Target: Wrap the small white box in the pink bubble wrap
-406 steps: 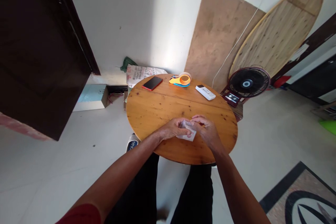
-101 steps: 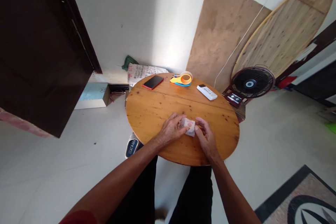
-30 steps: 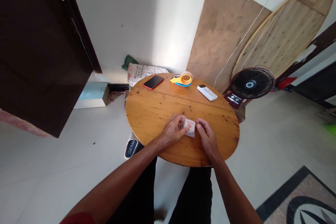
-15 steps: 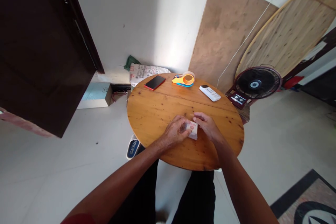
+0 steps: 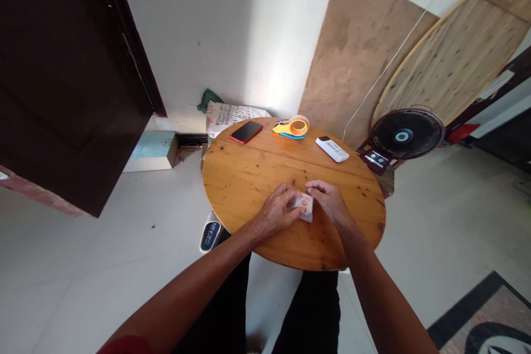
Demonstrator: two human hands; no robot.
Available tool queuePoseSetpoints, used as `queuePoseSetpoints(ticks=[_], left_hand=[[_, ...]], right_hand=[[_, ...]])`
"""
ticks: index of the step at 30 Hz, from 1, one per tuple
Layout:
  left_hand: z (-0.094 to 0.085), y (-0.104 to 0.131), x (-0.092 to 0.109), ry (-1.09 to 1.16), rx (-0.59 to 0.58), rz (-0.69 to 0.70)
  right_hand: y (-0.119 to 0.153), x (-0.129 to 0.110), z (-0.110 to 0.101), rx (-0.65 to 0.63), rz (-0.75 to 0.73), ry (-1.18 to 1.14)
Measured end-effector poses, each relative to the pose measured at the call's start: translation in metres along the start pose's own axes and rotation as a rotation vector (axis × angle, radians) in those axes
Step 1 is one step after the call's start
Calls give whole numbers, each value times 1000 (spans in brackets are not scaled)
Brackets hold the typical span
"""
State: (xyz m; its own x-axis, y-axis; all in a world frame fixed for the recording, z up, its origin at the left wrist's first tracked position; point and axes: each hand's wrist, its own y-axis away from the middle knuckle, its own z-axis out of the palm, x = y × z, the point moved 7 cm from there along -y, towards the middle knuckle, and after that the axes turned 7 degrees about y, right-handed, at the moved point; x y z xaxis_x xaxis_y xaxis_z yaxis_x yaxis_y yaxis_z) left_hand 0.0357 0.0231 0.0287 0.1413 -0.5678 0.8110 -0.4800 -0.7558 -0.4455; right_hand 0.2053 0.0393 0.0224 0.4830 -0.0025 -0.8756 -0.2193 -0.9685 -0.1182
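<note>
A small white box with red print [image 5: 306, 208] rests on the round wooden table [image 5: 236, 177], near its front. My left hand [image 5: 277, 207] is closed round the box's left side, its thumb along the near edge and its fingers over the far edge. Just past the box's far right corner is my right hand [image 5: 331, 202]. Its thumb and forefinger are pinched together; whatever may be between them is too small to make out.
Along the table's far side lie a red-edged phone [image 5: 246, 132], an orange and blue tape dispenser [image 5: 291, 127] and a white remote control [image 5: 332, 149]. A black fan [image 5: 404, 134] stands right of the table. A printed sack [image 5: 232, 114] lies behind it.
The right thumb and forefinger have come closer together beside the box's corner. My left hand keeps its grip, and the box stays in place. The view has shifted slightly.
</note>
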Motion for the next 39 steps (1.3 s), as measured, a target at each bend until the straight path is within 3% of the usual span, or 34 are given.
queuePoseSetpoints(ticks=[15,22,30,34,39], left_hand=[[1,-3,-8,49,28,-48],[0,-3,-10,62,40,-64],[1,-1,-8,64,16,-68],[2,-1,-9,50,13,-67],[3,0,-11,77,28,-55]], right_hand=[[12,-25,7,-61,-108,160],[21,-34,8,-23,-183,359],[39,-40,5,8,-251,416],[45,-44,7,0,-354,456],[55,-42,8,104,-464,592]])
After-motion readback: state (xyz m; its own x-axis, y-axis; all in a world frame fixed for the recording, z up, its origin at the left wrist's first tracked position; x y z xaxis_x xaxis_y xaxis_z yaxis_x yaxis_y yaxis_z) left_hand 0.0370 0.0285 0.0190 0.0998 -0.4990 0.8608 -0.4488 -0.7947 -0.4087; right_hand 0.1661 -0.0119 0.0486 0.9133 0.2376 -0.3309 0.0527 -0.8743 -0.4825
